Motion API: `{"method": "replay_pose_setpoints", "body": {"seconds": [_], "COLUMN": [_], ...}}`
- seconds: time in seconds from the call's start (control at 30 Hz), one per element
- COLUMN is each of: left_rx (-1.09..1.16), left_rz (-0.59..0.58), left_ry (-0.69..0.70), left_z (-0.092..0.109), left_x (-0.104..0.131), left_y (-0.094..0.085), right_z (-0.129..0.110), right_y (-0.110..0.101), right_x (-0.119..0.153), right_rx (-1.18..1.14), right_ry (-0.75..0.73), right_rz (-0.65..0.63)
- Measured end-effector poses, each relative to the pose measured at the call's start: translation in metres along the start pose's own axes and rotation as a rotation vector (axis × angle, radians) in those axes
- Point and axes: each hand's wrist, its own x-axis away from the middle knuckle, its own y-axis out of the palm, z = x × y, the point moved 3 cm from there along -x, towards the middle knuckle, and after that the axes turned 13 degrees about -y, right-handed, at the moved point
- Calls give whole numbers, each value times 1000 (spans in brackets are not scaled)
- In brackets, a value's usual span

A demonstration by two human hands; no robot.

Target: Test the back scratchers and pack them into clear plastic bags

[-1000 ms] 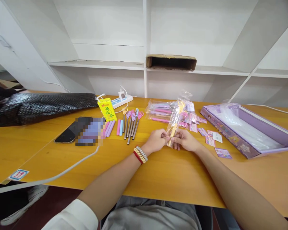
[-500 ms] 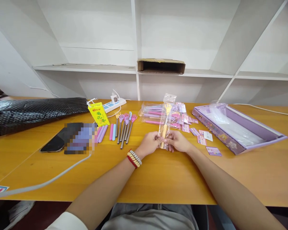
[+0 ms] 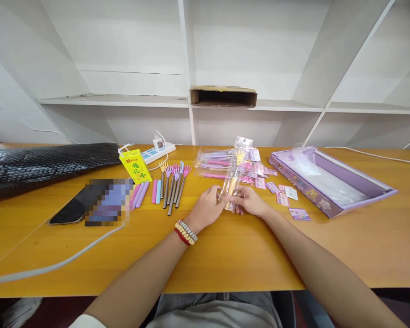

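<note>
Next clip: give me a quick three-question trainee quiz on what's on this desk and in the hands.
1. True or false: both hands hold the clear sleeve with the yellow back scratcher inside.
2. Which lies right of the hands? A) purple box B) phone C) yellow carton
3. Fill in: the beaded bracelets are on the ___ wrist.

Key: 1 true: left hand and right hand pinch its lower end. 2 A. 3 left.

Beaded bracelets (image 3: 185, 231), red, yellow and white, on left wrist; white sleeve (image 3: 89, 321); grey trousers (image 3: 218, 312)
</note>
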Motion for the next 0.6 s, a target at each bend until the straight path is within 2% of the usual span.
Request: {"method": "replay_pose_setpoints", "body": {"seconds": [0.17,0.3,0.43,0.53,0.6], "left_rx": [-80,-202,-197,-151,-129], "left_rz": [45,82,-5,-118,-218], "left_ry": [3,72,131,156,120], "left_z": [3,16,40,55,58], "left_x": [6,11,24,40,53], "left_y": [-1,-14,-36,-52,-63], "right_z": [1,2,5,7,7], "right_y": [-4,-5,-5,-5,-5], "right_x": [-1,0,0,0,0], "right_rx": [-34,-48,-56,-65,-76], "right_ry": [-5,-2,32,54,58], "right_rz": [58,70,70,73,81]}}
